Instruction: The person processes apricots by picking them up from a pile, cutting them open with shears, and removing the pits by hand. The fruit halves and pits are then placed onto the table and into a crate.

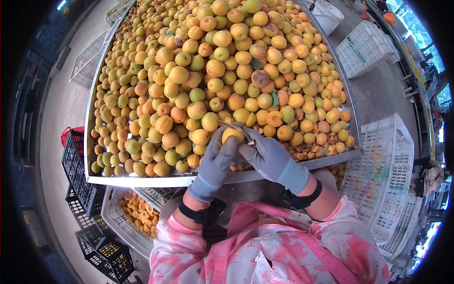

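Both my hands wear grey gloves and meet above the near edge of a metal table [137,181] heaped with apricots [198,71]. Between its fingers my left hand [218,154] grips a yellow apricot [232,136]. My right hand [267,158] is closed around a small knife, mostly hidden by the fingers. Its thin blade [228,125] shows just behind the held fruit, and a bit of red shows by the right fingers. Close to the right hand, a halved apricot [274,119] lies cut side up on the heap.
Brown scraps [307,150] lie at the table's near right. Below the left edge, a white crate [113,208] holds apricot halves [139,214]. Black crates [80,156] stand at left, white crates [378,165] at right. A white bucket [327,15] stands beyond the table's far right.
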`<state>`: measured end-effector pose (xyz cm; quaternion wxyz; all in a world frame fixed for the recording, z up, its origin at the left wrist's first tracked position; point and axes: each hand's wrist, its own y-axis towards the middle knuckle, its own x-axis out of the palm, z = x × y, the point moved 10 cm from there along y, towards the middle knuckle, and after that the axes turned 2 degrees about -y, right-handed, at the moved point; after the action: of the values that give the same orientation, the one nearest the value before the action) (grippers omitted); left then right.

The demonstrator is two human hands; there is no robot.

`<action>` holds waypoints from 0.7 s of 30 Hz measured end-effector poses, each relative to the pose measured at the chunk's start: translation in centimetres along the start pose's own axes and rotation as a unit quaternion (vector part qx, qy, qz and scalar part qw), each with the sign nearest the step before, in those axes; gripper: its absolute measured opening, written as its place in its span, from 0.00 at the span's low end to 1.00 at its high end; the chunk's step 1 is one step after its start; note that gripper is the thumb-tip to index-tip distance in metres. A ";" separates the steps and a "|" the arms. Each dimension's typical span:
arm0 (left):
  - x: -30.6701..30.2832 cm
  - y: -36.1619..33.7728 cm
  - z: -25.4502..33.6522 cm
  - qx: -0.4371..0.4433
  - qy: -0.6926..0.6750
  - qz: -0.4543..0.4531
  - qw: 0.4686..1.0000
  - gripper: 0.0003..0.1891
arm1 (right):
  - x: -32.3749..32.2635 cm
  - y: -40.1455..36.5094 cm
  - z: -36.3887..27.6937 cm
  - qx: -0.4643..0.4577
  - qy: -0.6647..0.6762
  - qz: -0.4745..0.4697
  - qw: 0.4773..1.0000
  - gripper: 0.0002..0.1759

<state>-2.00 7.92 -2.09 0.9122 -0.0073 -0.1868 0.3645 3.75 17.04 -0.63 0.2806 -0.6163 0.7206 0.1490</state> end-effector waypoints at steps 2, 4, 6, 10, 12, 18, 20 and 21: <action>0.2 0.0 0.4 -0.015 -0.011 -0.041 0.999 0.28 | 0.3 0.3 0.3 -0.036 0.039 -0.003 0.999 0.32; 0.2 -0.1 0.4 -0.032 -0.049 -0.068 0.996 0.28 | -0.6 0.3 -0.8 -0.070 0.077 -0.005 0.995 0.32; 0.7 -0.1 0.0 -0.049 -0.088 -0.096 0.990 0.27 | -0.9 0.0 -1.0 -0.020 0.078 -0.081 0.993 0.29; 1.1 -0.2 -0.4 -0.044 -0.168 -0.117 0.978 0.28 | -4.2 0.8 -0.7 -0.004 0.237 0.001 0.971 0.22; 1.5 -0.2 -0.7 -0.050 -0.176 -0.132 0.974 0.28 | -7.8 0.2 -0.7 -0.015 0.463 0.167 0.870 0.17; 3.3 -0.5 -1.1 -0.062 -0.195 -0.159 0.966 0.31 | -10.4 -1.6 -3.5 -0.125 0.455 0.349 0.810 0.21; 3.7 -0.6 -1.3 -0.075 -0.215 -0.156 0.961 0.36 | -10.6 -2.0 -3.8 -0.140 0.451 0.378 0.797 0.20; 3.9 -0.6 -1.3 -0.078 -0.212 -0.158 0.961 0.36 | -10.3 -1.9 -3.5 -0.140 0.477 0.359 0.790 0.20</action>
<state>1.45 10.27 -1.93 0.8944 0.0286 -0.4027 0.1927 5.64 22.98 8.43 -0.2620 -0.3382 0.9035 0.0250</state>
